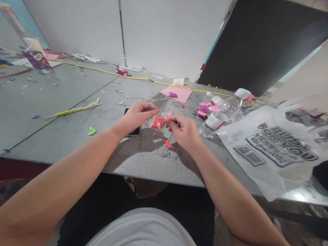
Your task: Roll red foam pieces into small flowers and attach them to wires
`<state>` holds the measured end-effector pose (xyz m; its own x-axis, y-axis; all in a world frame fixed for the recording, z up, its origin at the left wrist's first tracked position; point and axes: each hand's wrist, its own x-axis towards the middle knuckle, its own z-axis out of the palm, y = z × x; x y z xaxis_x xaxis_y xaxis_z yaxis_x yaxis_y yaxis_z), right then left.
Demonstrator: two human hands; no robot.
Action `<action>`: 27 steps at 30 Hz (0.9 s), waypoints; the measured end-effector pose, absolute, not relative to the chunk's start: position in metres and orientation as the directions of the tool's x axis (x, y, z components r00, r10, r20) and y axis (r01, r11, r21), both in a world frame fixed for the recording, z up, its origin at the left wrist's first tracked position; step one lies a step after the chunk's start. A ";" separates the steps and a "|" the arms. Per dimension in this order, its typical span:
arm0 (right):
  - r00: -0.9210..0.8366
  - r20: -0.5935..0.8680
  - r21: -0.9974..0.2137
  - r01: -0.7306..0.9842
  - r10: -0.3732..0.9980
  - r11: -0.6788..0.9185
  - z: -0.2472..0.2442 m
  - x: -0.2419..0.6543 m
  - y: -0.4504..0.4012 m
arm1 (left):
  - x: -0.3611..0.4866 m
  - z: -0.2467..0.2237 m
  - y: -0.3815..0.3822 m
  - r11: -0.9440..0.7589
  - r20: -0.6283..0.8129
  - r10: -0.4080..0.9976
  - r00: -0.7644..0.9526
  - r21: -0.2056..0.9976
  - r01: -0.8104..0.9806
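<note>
My left hand (143,114) is closed in a pinch just above and left of a red clay packet (158,122); anything between its fingertips is too small to make out. To the right of the packet, my right hand (182,129) pinches the upper end of a thin wire piece (163,151). Its lower part curls into loops close to the tabletop, with small red clay lumps (167,144) on it. A pale pink packet (168,116) lies behind the red one. Partly under my left hand is a phone (135,132).
Loose wires (160,100) and a pink sheet (180,94) with a purple lump lie beyond my hands. On the right are a plastic bottle (214,121), pink packets (203,110) and a white bag (271,143). A yellow-green twisted stick (74,110) lies left.
</note>
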<state>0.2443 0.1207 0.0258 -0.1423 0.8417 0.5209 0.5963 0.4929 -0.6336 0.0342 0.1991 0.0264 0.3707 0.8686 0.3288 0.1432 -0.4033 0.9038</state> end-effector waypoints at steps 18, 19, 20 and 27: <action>-0.268 0.737 -0.398 0.570 0.620 0.719 0.024 0.243 0.120 | 0.035 0.028 0.190 -0.328 0.123 0.670 0.732 0.934 0.143; -0.298 0.748 -0.366 0.560 0.593 0.743 0.023 0.242 0.120 | 0.034 0.028 0.189 -0.316 0.107 0.644 0.758 0.939 0.136; -0.323 0.752 -0.342 0.554 0.575 0.759 0.022 0.241 0.120 | 0.034 0.028 0.187 -0.305 0.102 0.626 0.773 0.944 0.123; -0.338 0.786 -0.294 0.532 0.518 0.794 0.020 0.238 0.119 | 0.032 0.029 0.180 -0.273 0.152 0.625 0.765 0.961 0.033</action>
<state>0.2385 0.1194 0.0196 -0.3383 0.5176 0.7859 0.5320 0.7941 -0.2940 0.0319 0.1801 0.0290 0.7655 0.6254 0.1516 0.0327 -0.2732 0.9614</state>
